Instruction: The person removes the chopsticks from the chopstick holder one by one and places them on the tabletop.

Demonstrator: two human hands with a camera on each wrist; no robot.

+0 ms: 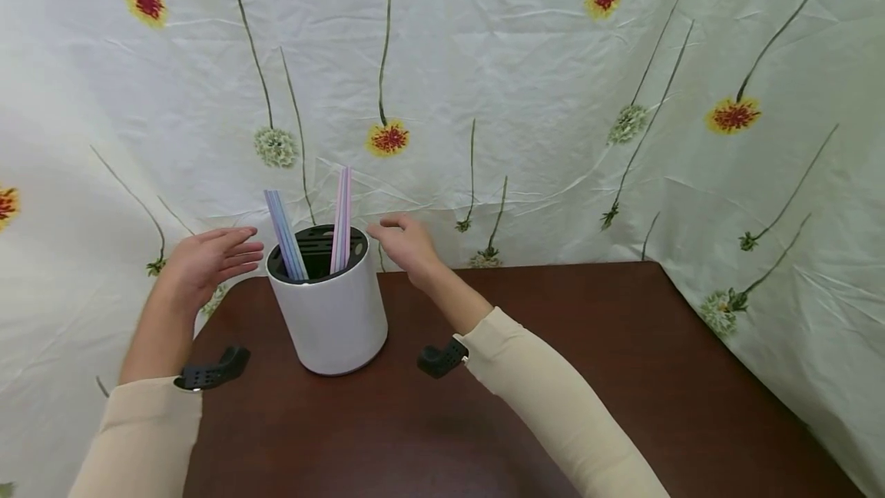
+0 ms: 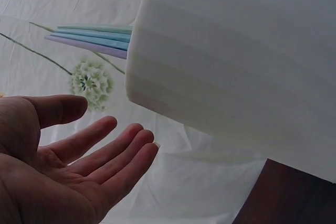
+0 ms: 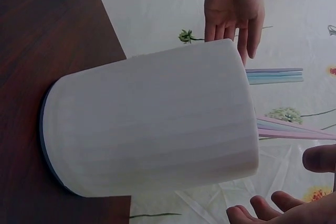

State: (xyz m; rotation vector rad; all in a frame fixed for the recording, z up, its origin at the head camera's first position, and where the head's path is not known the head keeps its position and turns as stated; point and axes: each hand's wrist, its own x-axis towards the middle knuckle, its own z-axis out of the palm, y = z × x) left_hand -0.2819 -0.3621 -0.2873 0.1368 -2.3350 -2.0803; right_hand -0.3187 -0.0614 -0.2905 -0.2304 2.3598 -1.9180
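Observation:
A white cylindrical holder [image 1: 335, 329] stands upright on the table, its dark slotted top facing up. Two bundles of slim pastel sticks, probably chopsticks, rise from it: a bluish bundle [image 1: 286, 237] at the left and a pinkish bundle [image 1: 341, 221] at the right. Just left of the rim is my left hand [image 1: 207, 263], fingers extended and palm toward the holder; a gap separates them in the left wrist view [image 2: 84, 166]. My right hand [image 1: 408, 248] hovers by the right side of the rim. Its fingers are loosely bent, apart from the holder [image 3: 152, 124], with nothing in them.
The dark brown table [image 1: 553, 360] extends right and toward me. Behind it hangs a pale cloth [image 1: 484, 60] printed with flowers, which also drapes along both sides. Black wrist devices [image 1: 214, 371] sit at both cuffs.

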